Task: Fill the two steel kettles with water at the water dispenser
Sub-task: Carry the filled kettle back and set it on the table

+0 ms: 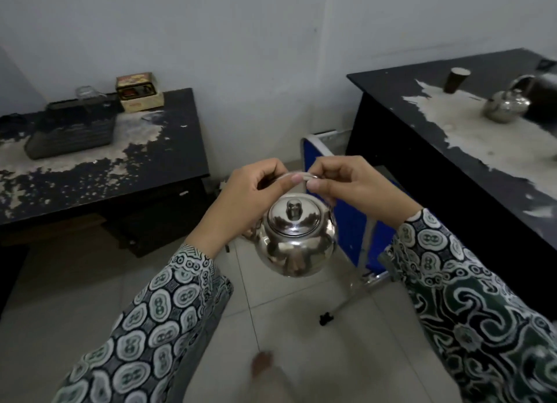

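I've got one steel kettle (295, 246) hanging dead centre over the floor, lid (293, 217) on, both hands at twelve o'clock on its wire handle (301, 176) — left hand (247, 200) and right hand (352, 188) each pinching it with curled fingers. The second kettle (506, 107) waits at two o'clock on the black table (422, 125). No dispenser in sight. A thin pinch could slip — kettle drops, lid flies.

A kettle (297, 240) hung between two hands, left (247, 197) and right (358, 188), above the floor (271, 312). A second kettle (506, 107) stood on the right worktop (437, 101), a cup (455, 80) behind it.
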`<state>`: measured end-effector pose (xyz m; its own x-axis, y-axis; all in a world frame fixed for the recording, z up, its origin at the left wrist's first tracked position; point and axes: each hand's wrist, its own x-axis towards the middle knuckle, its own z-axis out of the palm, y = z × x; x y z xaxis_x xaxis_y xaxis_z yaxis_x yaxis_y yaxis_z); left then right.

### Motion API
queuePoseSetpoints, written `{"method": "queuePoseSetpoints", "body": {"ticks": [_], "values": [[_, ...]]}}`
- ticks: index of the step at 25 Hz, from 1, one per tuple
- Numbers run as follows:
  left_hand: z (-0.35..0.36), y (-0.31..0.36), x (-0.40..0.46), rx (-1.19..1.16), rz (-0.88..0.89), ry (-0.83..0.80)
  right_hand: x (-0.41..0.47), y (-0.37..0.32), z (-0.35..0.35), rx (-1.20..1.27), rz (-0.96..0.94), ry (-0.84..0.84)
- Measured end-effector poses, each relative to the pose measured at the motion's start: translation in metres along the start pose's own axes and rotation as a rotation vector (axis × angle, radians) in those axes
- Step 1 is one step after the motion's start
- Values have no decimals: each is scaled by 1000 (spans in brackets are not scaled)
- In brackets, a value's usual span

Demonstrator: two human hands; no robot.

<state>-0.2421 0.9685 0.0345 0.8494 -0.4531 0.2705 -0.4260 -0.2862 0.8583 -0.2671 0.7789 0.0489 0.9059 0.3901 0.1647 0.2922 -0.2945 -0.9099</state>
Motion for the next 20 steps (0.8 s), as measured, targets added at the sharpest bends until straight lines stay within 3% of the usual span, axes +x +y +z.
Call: {"method": "queuePoseSetpoints", "body": {"ticks": [9, 20], "values": [[116, 68, 33, -47, 88, -210, -114, 13, -87, 59, 14, 210], [277, 124, 140, -172, 75, -270, -176, 71, -264, 122, 48, 252]]}}
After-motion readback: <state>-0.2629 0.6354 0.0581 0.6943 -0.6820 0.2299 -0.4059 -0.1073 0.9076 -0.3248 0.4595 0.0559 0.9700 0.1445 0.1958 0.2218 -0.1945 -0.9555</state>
